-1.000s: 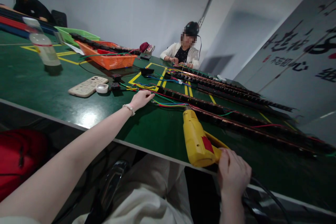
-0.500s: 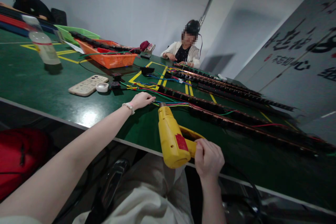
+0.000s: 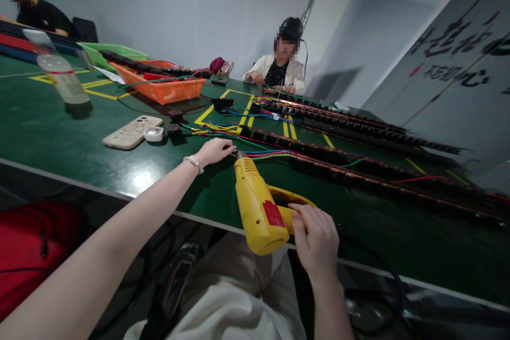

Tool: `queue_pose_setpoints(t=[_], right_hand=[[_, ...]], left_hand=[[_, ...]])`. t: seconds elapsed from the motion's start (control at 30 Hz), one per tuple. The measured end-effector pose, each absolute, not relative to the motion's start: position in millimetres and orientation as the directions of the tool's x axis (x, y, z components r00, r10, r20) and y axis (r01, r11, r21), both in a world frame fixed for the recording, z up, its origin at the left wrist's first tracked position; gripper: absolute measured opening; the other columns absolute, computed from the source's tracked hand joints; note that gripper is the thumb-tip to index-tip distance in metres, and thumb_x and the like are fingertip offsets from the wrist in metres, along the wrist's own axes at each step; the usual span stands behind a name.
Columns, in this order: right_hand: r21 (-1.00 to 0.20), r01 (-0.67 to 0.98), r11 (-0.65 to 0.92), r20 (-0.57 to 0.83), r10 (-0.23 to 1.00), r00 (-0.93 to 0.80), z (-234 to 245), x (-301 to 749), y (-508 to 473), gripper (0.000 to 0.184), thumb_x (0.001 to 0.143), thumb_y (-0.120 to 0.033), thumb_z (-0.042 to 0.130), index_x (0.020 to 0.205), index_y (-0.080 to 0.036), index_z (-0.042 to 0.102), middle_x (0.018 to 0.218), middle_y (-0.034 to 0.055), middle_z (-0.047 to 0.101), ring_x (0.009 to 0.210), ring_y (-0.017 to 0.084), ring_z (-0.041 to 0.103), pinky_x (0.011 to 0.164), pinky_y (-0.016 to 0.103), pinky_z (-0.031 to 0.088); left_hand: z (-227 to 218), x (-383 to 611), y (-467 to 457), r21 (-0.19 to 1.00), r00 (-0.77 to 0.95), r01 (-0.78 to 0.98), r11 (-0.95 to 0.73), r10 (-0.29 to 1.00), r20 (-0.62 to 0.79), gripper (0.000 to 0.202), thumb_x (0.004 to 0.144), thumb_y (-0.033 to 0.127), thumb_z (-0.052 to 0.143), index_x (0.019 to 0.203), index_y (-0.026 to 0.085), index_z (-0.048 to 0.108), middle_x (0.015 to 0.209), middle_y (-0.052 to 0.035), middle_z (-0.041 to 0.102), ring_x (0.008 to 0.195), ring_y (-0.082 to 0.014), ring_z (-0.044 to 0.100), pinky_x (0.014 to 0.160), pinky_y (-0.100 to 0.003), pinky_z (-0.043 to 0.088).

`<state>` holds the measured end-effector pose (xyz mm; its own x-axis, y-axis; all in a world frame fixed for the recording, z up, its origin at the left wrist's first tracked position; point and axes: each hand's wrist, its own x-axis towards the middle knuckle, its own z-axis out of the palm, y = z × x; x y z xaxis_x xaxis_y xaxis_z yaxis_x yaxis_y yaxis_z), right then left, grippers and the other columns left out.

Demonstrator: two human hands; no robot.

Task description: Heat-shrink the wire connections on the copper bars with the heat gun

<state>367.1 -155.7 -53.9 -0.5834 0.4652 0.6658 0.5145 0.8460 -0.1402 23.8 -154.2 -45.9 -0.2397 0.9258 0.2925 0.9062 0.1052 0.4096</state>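
Note:
My right hand (image 3: 316,236) is wrapped round the handle of a yellow heat gun (image 3: 257,204) with a red label. Its dark nozzle points away from me, close to the fingertips of my left hand (image 3: 215,151). Those fingers are pinched on the ends of thin coloured wires (image 3: 266,154), blue, red and yellow-green. The wires run right into a long black strip with copper-coloured edges (image 3: 382,183) lying on the green table. What exactly sits between the left fingertips is too small to make out.
Left of my hand lie a phone (image 3: 131,133), a small white case (image 3: 153,134) and black connectors (image 3: 173,128). Farther off stand a bottle (image 3: 61,77), an orange basket (image 3: 181,91) and a green basket (image 3: 93,53). More strips (image 3: 354,122) stretch right. A person (image 3: 274,71) sits opposite.
The heat gun has swung slightly left, bringing its nozzle nearer my left fingertips. My left hand stays nearly in place. The view has shifted a little.

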Motion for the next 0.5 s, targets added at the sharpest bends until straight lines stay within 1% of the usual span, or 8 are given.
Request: queue_pose_setpoints(t=[0.07,0.13,0.37,0.5], right_hand=[[-0.108,0.535,0.838,0.658,0.463,-0.594,-53.0,372.2,-150.1,0.028,0.095,-0.028,0.035,0.085,-0.019,0.060,0.080,0.0012,0.065,0.078,0.014,0.057,0.075,0.027,0.037],[-0.073,0.553,0.830,0.666,0.453,-0.593,-52.0,377.9,-144.1,0.031,0.095,-0.028,0.033,0.082,-0.018,0.059,0.077,0.0013,0.064,0.076,0.014,0.056,0.072,0.026,0.037],[-0.040,0.641,0.767,0.734,0.458,-0.502,-53.0,408.2,-126.2,0.035,0.095,-0.026,0.032,0.080,-0.017,0.062,0.077,0.0030,0.067,0.074,0.014,0.058,0.071,0.026,0.038],[-0.019,0.706,0.708,0.782,0.450,-0.431,-56.5,428.6,-117.8,0.036,0.093,-0.023,0.032,0.078,-0.016,0.063,0.075,0.0051,0.067,0.071,0.015,0.058,0.067,0.028,0.037]], left_hand=[[-45.6,23.9,-154.8,0.397,-0.234,0.912,0.108,0.930,0.284,0.040,0.088,0.049,0.039,0.073,0.019,0.060,0.069,-0.0025,0.060,0.062,-0.0135,0.048,0.054,-0.025,0.024],[-45.8,24.1,-155.2,0.391,-0.235,0.913,0.113,0.931,0.279,0.040,0.088,0.049,0.038,0.073,0.019,0.059,0.070,-0.0026,0.060,0.063,-0.0139,0.048,0.054,-0.025,0.024],[-47.6,24.3,-156.1,0.423,-0.264,0.898,0.121,0.917,0.300,0.036,0.088,0.049,0.041,0.078,0.020,0.060,0.073,-0.0026,0.062,0.065,-0.0147,0.051,0.056,-0.024,0.028],[-46.7,24.3,-156.4,0.434,-0.234,0.896,0.089,0.927,0.294,0.032,0.087,0.047,0.044,0.082,0.020,0.062,0.076,-0.0021,0.065,0.067,-0.0147,0.055,0.057,-0.024,0.031]])
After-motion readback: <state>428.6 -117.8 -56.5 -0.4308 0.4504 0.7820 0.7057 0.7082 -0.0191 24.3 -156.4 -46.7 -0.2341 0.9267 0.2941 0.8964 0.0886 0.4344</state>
